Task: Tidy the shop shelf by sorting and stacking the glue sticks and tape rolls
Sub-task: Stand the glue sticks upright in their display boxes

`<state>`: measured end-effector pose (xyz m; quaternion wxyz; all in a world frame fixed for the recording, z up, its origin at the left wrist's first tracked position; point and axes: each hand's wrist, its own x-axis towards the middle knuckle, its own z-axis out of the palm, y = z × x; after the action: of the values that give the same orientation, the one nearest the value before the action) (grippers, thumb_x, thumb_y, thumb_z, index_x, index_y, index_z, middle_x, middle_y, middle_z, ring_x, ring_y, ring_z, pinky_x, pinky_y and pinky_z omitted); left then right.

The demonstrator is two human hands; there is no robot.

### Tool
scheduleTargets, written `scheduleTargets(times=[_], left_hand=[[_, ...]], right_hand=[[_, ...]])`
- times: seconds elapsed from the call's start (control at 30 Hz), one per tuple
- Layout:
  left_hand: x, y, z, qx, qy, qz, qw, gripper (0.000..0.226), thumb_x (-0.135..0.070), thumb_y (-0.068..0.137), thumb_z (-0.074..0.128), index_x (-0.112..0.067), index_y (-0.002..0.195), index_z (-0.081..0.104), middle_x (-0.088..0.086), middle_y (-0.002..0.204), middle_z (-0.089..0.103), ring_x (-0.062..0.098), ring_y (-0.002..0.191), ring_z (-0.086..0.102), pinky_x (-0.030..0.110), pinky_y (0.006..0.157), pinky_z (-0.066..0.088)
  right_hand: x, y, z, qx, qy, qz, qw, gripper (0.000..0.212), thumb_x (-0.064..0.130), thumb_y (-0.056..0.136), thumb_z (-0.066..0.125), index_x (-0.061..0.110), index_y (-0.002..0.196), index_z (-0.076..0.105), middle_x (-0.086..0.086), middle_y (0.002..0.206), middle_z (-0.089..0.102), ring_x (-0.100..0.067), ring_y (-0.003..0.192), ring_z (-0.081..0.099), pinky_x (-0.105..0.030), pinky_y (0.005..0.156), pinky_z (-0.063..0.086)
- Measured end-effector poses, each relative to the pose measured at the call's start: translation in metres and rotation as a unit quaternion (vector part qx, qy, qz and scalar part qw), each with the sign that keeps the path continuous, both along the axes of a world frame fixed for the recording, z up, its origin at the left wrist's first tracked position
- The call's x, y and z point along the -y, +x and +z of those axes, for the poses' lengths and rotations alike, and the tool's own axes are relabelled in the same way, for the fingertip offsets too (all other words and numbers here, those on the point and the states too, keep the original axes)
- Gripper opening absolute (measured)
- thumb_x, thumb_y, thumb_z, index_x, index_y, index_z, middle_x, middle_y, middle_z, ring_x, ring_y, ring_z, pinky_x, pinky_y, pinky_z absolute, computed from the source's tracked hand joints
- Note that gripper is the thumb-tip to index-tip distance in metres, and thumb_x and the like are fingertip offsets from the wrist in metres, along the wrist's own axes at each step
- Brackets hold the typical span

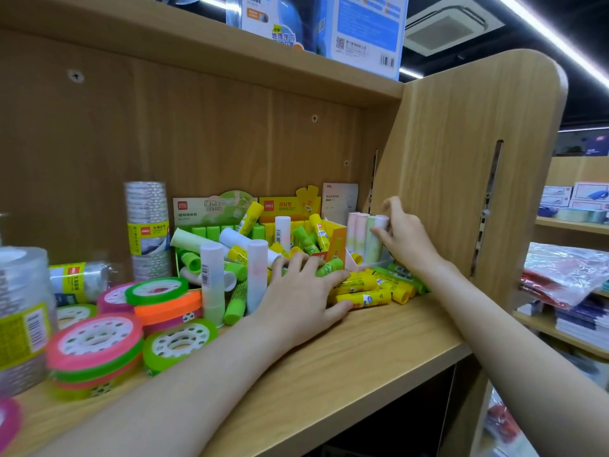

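At the shelf's right end, the right hand [403,239] pinches an upright pastel glue stick [381,225] standing among others in a clear tray [384,258], long axis vertical. The left hand [303,293], fingers spread and relaxed, rests on yellow glue sticks [369,291] lying flat, pointing roughly left-right.

Both forearms are bare from the frame's lower edge up to the wrists, with no sleeve showing. The left hand [298,296] and right hand [407,237] carry no glove, ring, watch or bracelet; fingernails look short and unpainted.
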<state>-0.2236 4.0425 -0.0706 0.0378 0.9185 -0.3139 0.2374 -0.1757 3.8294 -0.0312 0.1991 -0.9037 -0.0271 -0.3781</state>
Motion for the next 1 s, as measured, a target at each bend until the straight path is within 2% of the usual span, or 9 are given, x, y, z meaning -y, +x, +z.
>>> scheduleTargets(times=[0.13,0.23,0.3,0.37,0.43,0.5,0.6,0.8,1.0], left_hand=[[0.001,-0.001,0.000,-0.001,0.002,0.000,1.000,0.053,-0.060,0.091,0.032,-0.043,0.141,0.027,0.000,0.145,0.031,0.021,0.133,0.018,0.041,0.109,0.011],[0.000,0.000,0.001,-0.006,0.000,-0.001,1.000,0.053,-0.060,0.091,0.033,-0.043,0.141,0.028,0.000,0.146,0.031,0.021,0.134,0.018,0.041,0.109,0.011],[0.000,0.000,0.001,-0.007,-0.003,-0.001,1.000,0.053,-0.060,0.091,0.034,-0.043,0.141,0.028,0.000,0.146,0.031,0.022,0.134,0.018,0.041,0.109,0.010],[0.000,0.000,0.000,-0.007,-0.004,-0.002,1.000,0.053,-0.059,0.091,0.034,-0.043,0.141,0.029,0.000,0.146,0.031,0.022,0.134,0.018,0.041,0.109,0.010],[0.001,0.000,0.000,-0.010,-0.005,-0.002,1.000,0.053,-0.059,0.091,0.034,-0.043,0.141,0.029,0.000,0.146,0.031,0.022,0.134,0.018,0.041,0.109,0.010],[0.001,0.000,0.001,-0.010,-0.006,-0.001,1.000,0.053,-0.059,0.091,0.034,-0.043,0.141,0.029,0.000,0.146,0.030,0.022,0.134,0.018,0.041,0.109,0.010],[0.001,-0.001,0.001,-0.009,-0.006,-0.002,1.000,0.053,-0.059,0.091,0.035,-0.042,0.141,0.030,0.001,0.146,0.031,0.022,0.133,0.019,0.042,0.109,0.010],[0.000,-0.002,0.001,-0.008,-0.006,-0.004,1.000,0.052,-0.058,0.091,0.036,-0.041,0.140,0.032,0.002,0.145,0.032,0.024,0.133,0.021,0.043,0.109,0.012],[0.000,-0.001,0.000,-0.006,-0.001,-0.003,1.000,0.052,-0.058,0.091,0.035,-0.041,0.141,0.031,0.002,0.145,0.032,0.023,0.133,0.020,0.043,0.109,0.011]], right_hand=[[-0.004,0.000,-0.005,0.072,0.043,0.048,0.995,0.039,0.016,0.096,0.045,0.007,0.132,0.033,-0.009,0.086,0.052,-0.028,0.085,0.052,-0.041,0.080,0.042],[-0.003,-0.003,-0.005,0.108,0.074,0.060,0.990,0.040,0.019,0.098,0.042,0.005,0.133,0.031,-0.017,0.109,0.055,-0.030,0.096,0.054,-0.032,0.078,0.036],[-0.004,-0.005,-0.007,0.083,0.081,0.067,0.991,0.039,0.025,0.094,0.052,0.006,0.124,0.036,-0.014,0.102,0.056,-0.026,0.084,0.054,-0.025,0.071,0.033],[-0.007,-0.007,-0.010,0.047,0.089,0.073,0.992,0.030,0.023,0.087,0.062,0.009,0.101,0.040,-0.009,0.090,0.052,-0.017,0.066,0.049,-0.020,0.058,0.032],[-0.006,-0.007,-0.016,0.007,0.072,0.073,0.995,0.028,0.017,0.082,0.068,0.012,0.085,0.041,-0.009,0.084,0.049,-0.019,0.066,0.049,-0.015,0.054,0.034],[-0.002,-0.009,-0.022,-0.041,0.031,0.061,0.997,0.020,0.014,0.080,0.069,0.011,0.084,0.050,-0.005,0.091,0.045,-0.020,0.077,0.048,-0.015,0.058,0.031],[0.005,-0.015,-0.026,-0.075,0.047,0.068,0.994,0.016,0.010,0.079,0.068,0.010,0.095,0.062,-0.003,0.101,0.042,-0.018,0.082,0.049,-0.007,0.061,0.034],[0.004,-0.019,-0.021,0.084,0.035,0.038,0.995,0.018,-0.002,0.076,0.066,0.003,0.094,0.068,-0.009,0.092,0.052,-0.021,0.083,0.054,-0.015,0.070,0.030],[0.003,-0.022,-0.016,0.156,0.093,0.015,0.983,0.039,0.003,0.077,0.071,0.003,0.109,0.049,-0.007,0.077,0.056,-0.021,0.062,0.050,-0.024,0.064,0.039]])
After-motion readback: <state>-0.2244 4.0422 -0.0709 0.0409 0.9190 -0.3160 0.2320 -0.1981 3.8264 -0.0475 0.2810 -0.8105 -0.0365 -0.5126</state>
